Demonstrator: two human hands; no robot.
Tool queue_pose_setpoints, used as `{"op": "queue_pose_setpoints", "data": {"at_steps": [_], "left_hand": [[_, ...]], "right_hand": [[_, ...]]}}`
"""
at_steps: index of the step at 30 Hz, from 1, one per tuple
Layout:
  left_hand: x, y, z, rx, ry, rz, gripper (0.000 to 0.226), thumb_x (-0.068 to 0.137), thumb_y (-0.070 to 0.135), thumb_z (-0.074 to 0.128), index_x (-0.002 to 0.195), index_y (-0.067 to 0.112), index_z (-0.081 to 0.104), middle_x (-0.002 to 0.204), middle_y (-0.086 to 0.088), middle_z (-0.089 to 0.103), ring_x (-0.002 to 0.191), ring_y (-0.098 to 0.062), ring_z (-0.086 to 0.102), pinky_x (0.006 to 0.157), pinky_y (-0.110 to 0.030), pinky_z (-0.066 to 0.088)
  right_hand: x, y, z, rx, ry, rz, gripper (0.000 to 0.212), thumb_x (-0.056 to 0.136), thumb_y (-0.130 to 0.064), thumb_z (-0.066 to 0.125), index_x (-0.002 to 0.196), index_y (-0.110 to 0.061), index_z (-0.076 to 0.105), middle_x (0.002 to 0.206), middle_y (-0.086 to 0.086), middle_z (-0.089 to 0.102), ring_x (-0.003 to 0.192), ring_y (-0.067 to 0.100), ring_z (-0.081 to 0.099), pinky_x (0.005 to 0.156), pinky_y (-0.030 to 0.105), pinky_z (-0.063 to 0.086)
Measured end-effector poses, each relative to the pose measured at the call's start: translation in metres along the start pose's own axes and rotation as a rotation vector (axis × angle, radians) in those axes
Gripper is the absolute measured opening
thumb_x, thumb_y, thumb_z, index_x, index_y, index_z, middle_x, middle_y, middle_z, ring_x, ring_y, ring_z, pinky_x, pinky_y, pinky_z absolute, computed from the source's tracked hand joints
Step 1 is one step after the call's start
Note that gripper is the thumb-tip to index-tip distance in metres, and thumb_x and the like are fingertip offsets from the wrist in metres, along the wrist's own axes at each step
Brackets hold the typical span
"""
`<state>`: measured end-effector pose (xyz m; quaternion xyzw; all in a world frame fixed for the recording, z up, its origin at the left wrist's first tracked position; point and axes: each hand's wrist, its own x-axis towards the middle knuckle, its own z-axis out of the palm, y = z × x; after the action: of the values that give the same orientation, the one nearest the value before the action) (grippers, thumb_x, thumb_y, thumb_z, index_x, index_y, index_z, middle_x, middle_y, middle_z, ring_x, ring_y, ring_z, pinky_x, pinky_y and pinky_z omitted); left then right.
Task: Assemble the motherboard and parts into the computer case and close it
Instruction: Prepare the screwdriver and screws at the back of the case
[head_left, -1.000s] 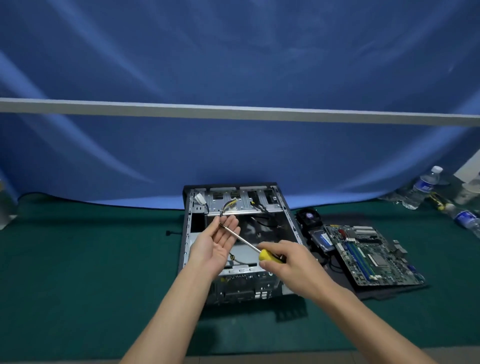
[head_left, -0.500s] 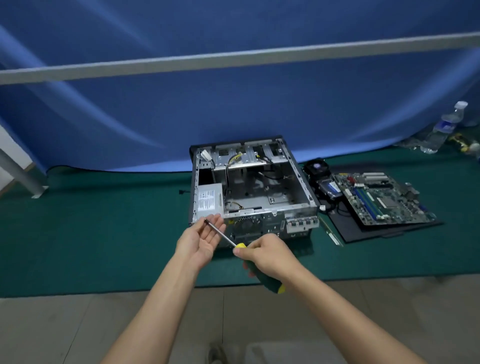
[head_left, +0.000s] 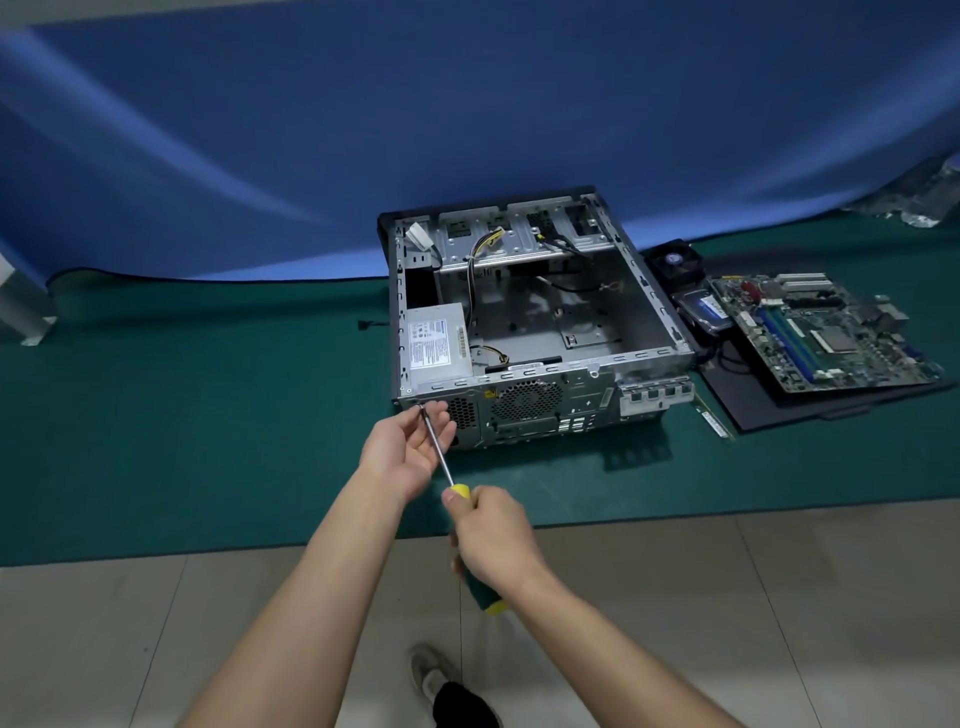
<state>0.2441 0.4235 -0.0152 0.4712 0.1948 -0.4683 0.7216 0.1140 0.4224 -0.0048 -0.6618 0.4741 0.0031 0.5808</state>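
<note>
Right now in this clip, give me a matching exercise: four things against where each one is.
Things:
1. motherboard
2. power supply
3. screwdriver
4. computer case

Places:
A. inside the case, near left corner
B. gripped in the right hand, shaft against the left hand
C. on a black sheet, right of the case
D. open, on the green mat

Pairs: 1-C, 2-A, 3-B, 4-D
</note>
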Motion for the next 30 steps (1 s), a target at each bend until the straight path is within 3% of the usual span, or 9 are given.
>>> {"op": "queue_pose_setpoints", "data": {"at_steps": [2,13,18,22,26,30], "left_hand": [[0.004,0.005,-0.003,0.007,-0.003,-0.006,0.025,0.098,0.007,0.043,0.082,-0.005,0.058,0.06,-0.011,0.069,0.046,-0.015,0.065,0.045,-0.026,0.055],[0.013,0.016,-0.008,0.065,-0.023,-0.047,0.019,0.098,0.007,0.044,0.09,-0.005,0.057,0.065,-0.014,0.071,0.051,-0.016,0.068,0.045,-0.027,0.055],[0.013,0.015,-0.009,0.062,-0.043,-0.049,0.019,0.099,0.006,0.043,0.092,-0.007,0.055,0.064,-0.015,0.07,0.051,-0.017,0.068,0.044,-0.027,0.054],[0.008,0.018,-0.008,0.131,-0.04,-0.061,0.022,0.1,0.008,0.042,0.092,-0.006,0.056,0.062,-0.012,0.07,0.047,-0.015,0.066,0.044,-0.026,0.055],[0.001,0.028,-0.011,0.401,-0.096,-0.118,0.027,0.102,0.013,0.036,0.095,-0.003,0.057,0.067,-0.009,0.072,0.05,-0.013,0.067,0.041,-0.023,0.053],[-0.005,0.037,-0.008,0.775,-0.115,-0.092,0.031,0.103,0.015,0.036,0.09,-0.002,0.058,0.078,-0.012,0.072,0.054,-0.015,0.069,0.045,-0.024,0.054]], "right_hand": [[0.003,-0.002,0.005,-0.016,0.004,0.005,0.032,0.098,-0.035,0.044,0.074,-0.014,0.049,0.084,0.012,0.063,0.081,0.036,0.066,0.077,0.047,0.055],[0.006,-0.006,0.027,0.079,0.073,0.015,0.032,0.098,-0.037,0.044,0.078,-0.014,0.053,0.09,0.016,0.066,0.081,0.036,0.065,0.075,0.047,0.055],[0.009,-0.009,0.031,0.18,0.027,0.08,0.033,0.1,-0.033,0.043,0.077,-0.012,0.053,0.072,0.006,0.062,0.051,0.022,0.058,0.065,0.039,0.055],[0.005,-0.018,0.038,0.586,-0.076,0.206,0.033,0.102,-0.03,0.042,0.081,-0.007,0.055,0.064,0.004,0.055,0.04,0.015,0.049,0.044,0.025,0.044],[0.0,-0.023,0.038,1.114,-0.296,0.362,0.037,0.101,-0.031,0.042,0.084,-0.002,0.057,0.056,0.005,0.053,0.039,0.015,0.046,0.041,0.022,0.041],[0.002,-0.018,0.036,1.16,-0.371,0.371,0.045,0.1,-0.038,0.042,0.098,0.001,0.065,0.06,0.005,0.059,0.044,0.016,0.053,0.044,0.023,0.044]]}}
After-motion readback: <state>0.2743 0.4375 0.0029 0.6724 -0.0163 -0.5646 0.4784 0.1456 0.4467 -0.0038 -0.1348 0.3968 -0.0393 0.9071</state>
